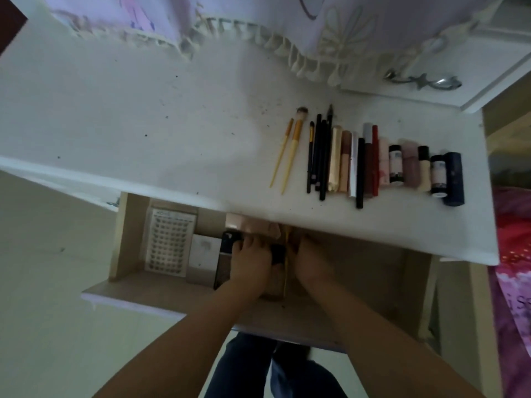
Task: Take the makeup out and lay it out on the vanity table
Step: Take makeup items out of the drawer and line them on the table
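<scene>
Both hands reach into the open drawer. The left hand apparently grasps a dark-capped bottle; right hand grip indeterminate. Retrieved makeup lies in a sorted row on the vanity table.

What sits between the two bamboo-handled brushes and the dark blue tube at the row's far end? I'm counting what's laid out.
The head view shows black pencils, gold and brown tubes, and small bottles between the bamboo-handled brushes and dark blue tube.
</scene>
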A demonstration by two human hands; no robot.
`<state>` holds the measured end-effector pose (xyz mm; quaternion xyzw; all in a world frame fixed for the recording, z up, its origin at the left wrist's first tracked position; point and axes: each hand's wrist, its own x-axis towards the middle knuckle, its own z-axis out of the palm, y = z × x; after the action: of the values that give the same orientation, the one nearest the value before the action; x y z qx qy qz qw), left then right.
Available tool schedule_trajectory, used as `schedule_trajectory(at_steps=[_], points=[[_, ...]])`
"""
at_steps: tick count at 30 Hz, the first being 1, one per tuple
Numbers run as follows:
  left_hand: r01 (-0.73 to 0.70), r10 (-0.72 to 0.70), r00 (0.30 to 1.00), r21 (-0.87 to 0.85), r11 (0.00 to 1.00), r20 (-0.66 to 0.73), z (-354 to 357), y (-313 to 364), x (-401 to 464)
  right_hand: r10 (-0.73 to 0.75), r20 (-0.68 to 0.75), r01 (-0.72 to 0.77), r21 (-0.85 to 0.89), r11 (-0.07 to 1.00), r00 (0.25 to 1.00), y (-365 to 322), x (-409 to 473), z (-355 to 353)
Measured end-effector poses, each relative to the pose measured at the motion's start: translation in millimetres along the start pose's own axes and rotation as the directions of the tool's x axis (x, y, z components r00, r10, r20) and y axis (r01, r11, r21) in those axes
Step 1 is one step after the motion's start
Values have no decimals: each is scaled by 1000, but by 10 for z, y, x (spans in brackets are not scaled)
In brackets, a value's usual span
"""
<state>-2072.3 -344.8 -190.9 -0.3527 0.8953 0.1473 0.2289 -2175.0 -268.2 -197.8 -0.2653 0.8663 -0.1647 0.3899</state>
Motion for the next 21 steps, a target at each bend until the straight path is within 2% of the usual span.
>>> schedule_trajectory(at_steps=[3, 6, 9, 14, 19, 21], points=[[77, -81, 996, 96, 992, 37, 51, 164, 2, -25, -53, 26, 9, 1000, 998, -23, 39, 118], [125, -130, 989, 88, 988, 63, 58, 244, -28, -46, -124, 44, -18, 999, 991, 10, 94, 189], [143, -145, 989, 35, 989, 35, 113, 213, -53, -14, -152, 19, 30, 999, 988, 17, 151, 214], [136, -140, 990, -166, 977, -10, 244, 196, -123, -122, -148, 106, -108, 989, 981, 108, 138, 65], [-20, 26, 1000, -393, 919, 9, 233, 84, -284, -49, -19, 38, -396, 918, 999, 315, -219, -315], [-56, 54, 998, -453, 890, -17, 52, -18, -454, -32, 27, 40, -426, 904, 999, 244, -548, -509]])
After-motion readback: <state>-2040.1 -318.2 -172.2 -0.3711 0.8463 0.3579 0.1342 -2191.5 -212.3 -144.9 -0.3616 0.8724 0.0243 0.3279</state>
